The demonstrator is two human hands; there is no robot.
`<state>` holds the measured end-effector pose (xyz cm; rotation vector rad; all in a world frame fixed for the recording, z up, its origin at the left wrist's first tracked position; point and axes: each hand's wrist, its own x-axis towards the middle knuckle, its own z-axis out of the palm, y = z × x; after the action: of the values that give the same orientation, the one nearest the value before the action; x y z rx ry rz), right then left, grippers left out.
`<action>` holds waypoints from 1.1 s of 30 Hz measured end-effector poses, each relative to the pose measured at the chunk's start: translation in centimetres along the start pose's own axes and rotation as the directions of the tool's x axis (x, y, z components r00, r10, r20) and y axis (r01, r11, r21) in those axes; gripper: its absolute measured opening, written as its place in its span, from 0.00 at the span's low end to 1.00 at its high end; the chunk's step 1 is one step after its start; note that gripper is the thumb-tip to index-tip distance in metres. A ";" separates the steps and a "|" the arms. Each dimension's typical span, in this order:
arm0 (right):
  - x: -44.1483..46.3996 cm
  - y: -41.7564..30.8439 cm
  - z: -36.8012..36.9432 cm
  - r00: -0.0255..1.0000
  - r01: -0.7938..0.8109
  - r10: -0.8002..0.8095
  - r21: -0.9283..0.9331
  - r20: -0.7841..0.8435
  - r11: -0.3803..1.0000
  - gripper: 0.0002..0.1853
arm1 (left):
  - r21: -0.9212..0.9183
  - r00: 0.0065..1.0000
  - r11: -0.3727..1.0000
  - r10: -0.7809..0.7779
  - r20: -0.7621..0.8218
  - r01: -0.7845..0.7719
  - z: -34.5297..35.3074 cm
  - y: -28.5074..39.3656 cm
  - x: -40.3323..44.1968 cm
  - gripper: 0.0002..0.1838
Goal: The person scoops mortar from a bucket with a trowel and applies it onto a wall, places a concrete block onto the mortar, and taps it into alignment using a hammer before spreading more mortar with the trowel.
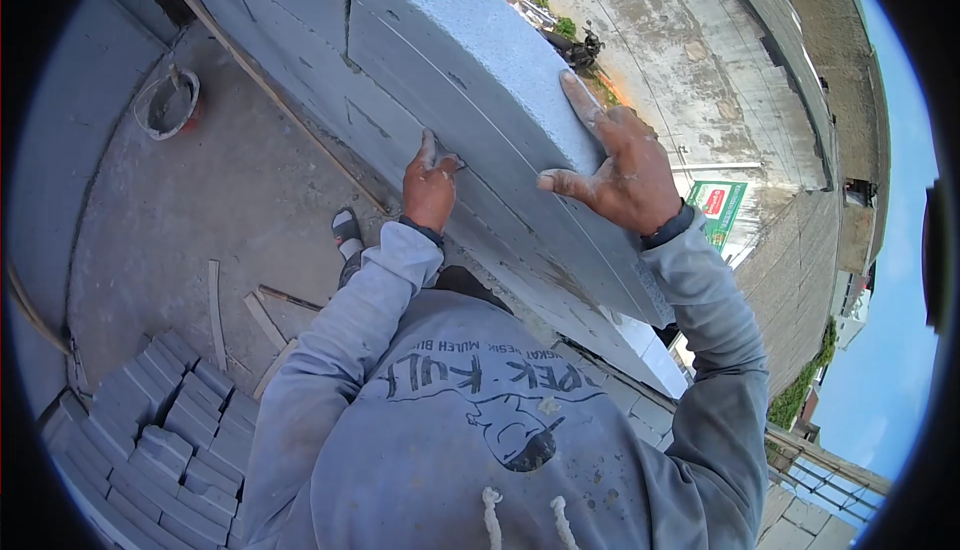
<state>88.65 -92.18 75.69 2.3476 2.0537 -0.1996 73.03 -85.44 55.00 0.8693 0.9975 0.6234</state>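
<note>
Seating the aerated-concrete block (490,140) seems in hand: right hand (625,175) spread wide over its top edge, left hand (430,190) half-curled at the wall (290,25); even pressure seems called for.

Head-worn wide view, near, facing down

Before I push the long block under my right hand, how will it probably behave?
The concrete block should stay stiff: its faces look flat and solid. It may be awkward to lift, as the right hand covers only a small part. Its grainy top probably offers grip.
</note>
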 end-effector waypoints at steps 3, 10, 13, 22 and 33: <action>-0.1 -0.1 0.1 0.999 0.022 -0.023 -0.017 -0.043 1.000 0.54 | -0.002 0.996 0.997 0.071 -0.047 -0.071 0.9 -0.1 0.1 0.33; -0.2 0.2 0.6 0.991 0.072 -0.060 0.094 -0.121 0.993 0.51 | -0.110 0.998 0.993 0.029 -0.064 -0.036 1.5 1.1 -1.0 0.34; -0.3 0.1 0.3 0.989 0.082 -0.068 0.098 -0.135 0.992 0.50 | -0.002 0.991 0.992 0.126 -0.051 -0.127 0.6 0.7 -0.6 0.33; -0.3 0.2 0.7 0.989 0.035 -0.028 0.046 -0.143 0.998 0.39 | 0.356 0.708 0.798 0.598 -0.377 -0.485 -4.1 11.6 1.8 0.34; -0.4 0.4 0.7 0.997 0.014 -0.014 0.007 -0.079 1.000 0.42 | 0.726 0.440 -0.349 0.615 0.655 -0.593 -5.6 24.6 9.7 0.26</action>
<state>88.99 -92.67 75.04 2.3832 2.1078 -0.1174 70.53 -63.06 70.00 2.8911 0.7283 0.8484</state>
